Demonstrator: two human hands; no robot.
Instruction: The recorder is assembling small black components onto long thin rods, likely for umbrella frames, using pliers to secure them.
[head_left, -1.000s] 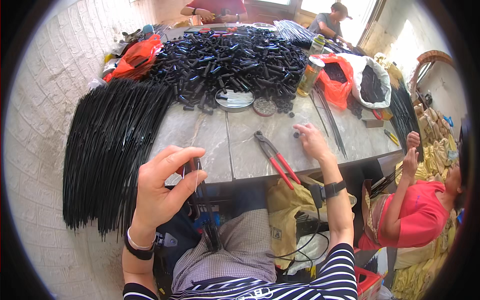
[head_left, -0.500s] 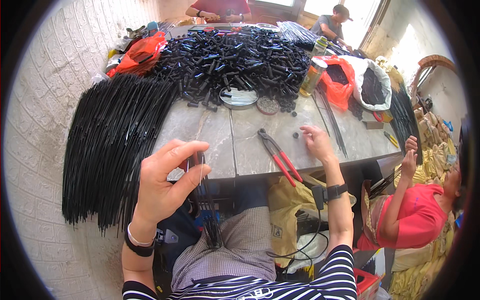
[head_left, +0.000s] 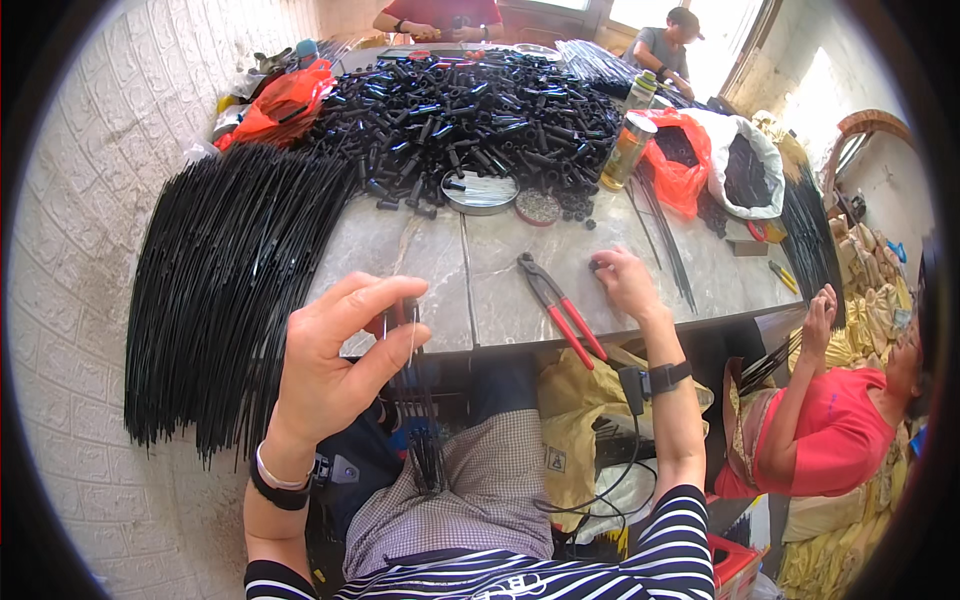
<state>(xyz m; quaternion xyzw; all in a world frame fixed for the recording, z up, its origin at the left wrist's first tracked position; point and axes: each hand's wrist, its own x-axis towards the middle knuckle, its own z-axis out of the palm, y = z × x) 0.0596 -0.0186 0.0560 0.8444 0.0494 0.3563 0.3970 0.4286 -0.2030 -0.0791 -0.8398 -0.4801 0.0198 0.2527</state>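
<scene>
Seen from the head camera, a worker sits at the near edge of a grey stone table (head_left: 440,290), assembling thin black rods. The left hand (head_left: 335,365) is raised over the lap just off that edge, thumb and fingers pinched on the top ends of a small bundle of black rods (head_left: 420,420) that hangs down toward the checked trousers. The right hand (head_left: 625,285) lies on the table near its front edge, fingertips closing on a small black cap (head_left: 595,266); whether it is gripped yet cannot be told. Red-handled pliers (head_left: 560,310) lie just beside that hand, untouched. A heap of black plastic tubes (head_left: 480,110) fills the far half of the table, and long black rods (head_left: 230,290) drape over its left edge. The step in hand looks like fetching a small piece for the held bundle; the next move probably calls for bringing cap and rod ends together squarely.
</scene>
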